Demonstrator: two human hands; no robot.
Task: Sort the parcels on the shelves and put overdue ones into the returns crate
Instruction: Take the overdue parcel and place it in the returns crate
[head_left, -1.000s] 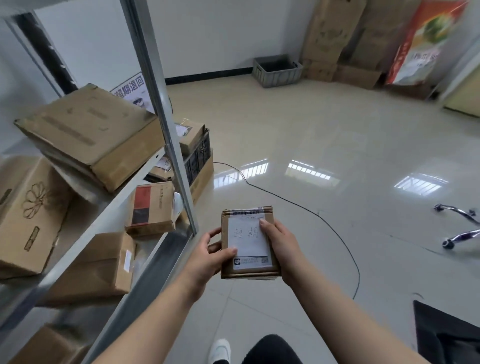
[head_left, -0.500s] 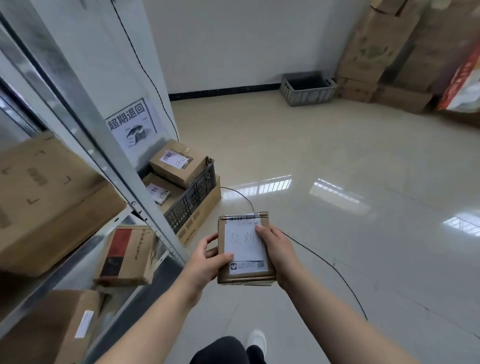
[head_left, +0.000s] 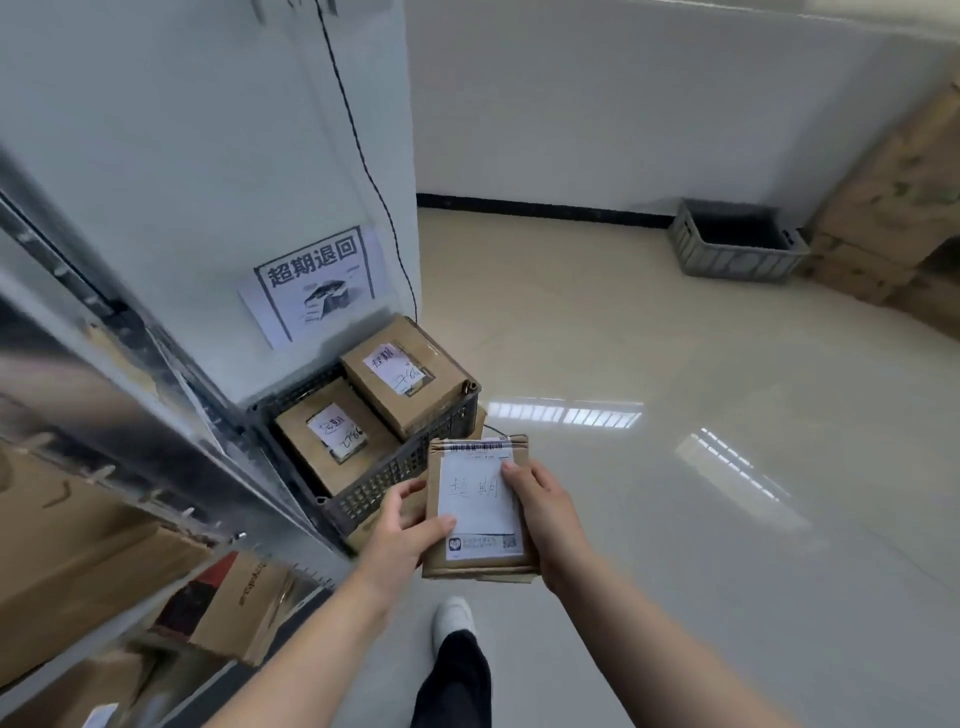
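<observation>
Two hands clamped on one small flat brown cardboard parcel (head_left: 480, 512) with a white handwritten label, held face-up just below frame centre, above the pale glossy tiled floor (head_left: 675, 467). Left hand (head_left: 400, 540) gripping the near-left edge, thumb laid across the label's lower corner; right hand (head_left: 545, 512) curled round the right edge, fingertips (head_left: 511, 470) resting on the label's top. At 11 o'clock from the parcel, close by and lower down, a dark plastic lattice returns crate (head_left: 395, 475) set against the white wall, under a printed black-and-white paper sign (head_left: 311, 283). Already inside: two brown cardboard boxes, the nearer (head_left: 332, 434) lying flat, the farther (head_left: 402, 374) tilted and riding up over the crate's rim. Grey metal shelving (head_left: 156, 415) running along 9 o'clock, more brown cartons (head_left: 78, 561) stacked on it, one red-and-black printed carton (head_left: 228, 608) lower down. Grey plastic tub (head_left: 737, 239) far off at 1 o'clock, well apart from the action. Step in hand, by appearances: carrying a parcel judged overdue toward the crate. Next move likely calling for a short reach forward and left, then lowering the parcel onto the flat box or into whatever gap remains; free space within the crate hard to judge, so a risk of sliding off the tilted box.
</observation>
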